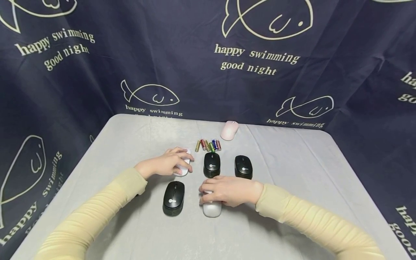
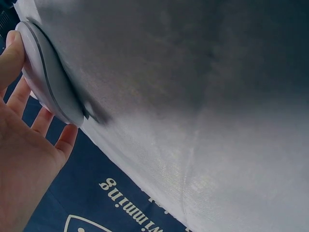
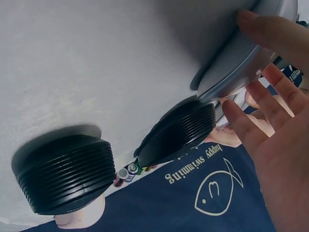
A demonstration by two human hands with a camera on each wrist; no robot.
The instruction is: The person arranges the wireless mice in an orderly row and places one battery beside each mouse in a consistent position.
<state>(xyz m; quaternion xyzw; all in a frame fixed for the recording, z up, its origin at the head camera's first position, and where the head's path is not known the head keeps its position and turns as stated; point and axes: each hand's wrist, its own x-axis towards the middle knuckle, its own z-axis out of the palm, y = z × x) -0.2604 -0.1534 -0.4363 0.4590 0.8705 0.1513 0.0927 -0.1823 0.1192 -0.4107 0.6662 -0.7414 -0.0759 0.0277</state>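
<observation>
My left hand (image 1: 166, 162) lies over a white computer mouse (image 1: 183, 171) left of the table's middle. In the left wrist view the thumb and fingers hold this mouse (image 2: 50, 75) by its edges. Nearer the front, my right hand (image 1: 231, 190) grips a silver-grey mouse (image 1: 212, 210), whose far end is hidden under the fingers. The right wrist view shows the thumb on one side of the silver-grey mouse (image 3: 236, 67) and fingertips along the other. A black mouse (image 1: 212, 162) sits just beyond the right hand, and another black mouse (image 1: 173, 196) stands between the forearms.
A third black mouse (image 1: 243, 165) stands beyond the right wrist. Several small coloured batteries (image 1: 203, 144) lie in a row behind the middle black mouse. A pink mouse (image 1: 229, 130) is near the back edge of the grey-covered table (image 1: 286, 155). Dark printed curtains (image 1: 201, 86) hang around it.
</observation>
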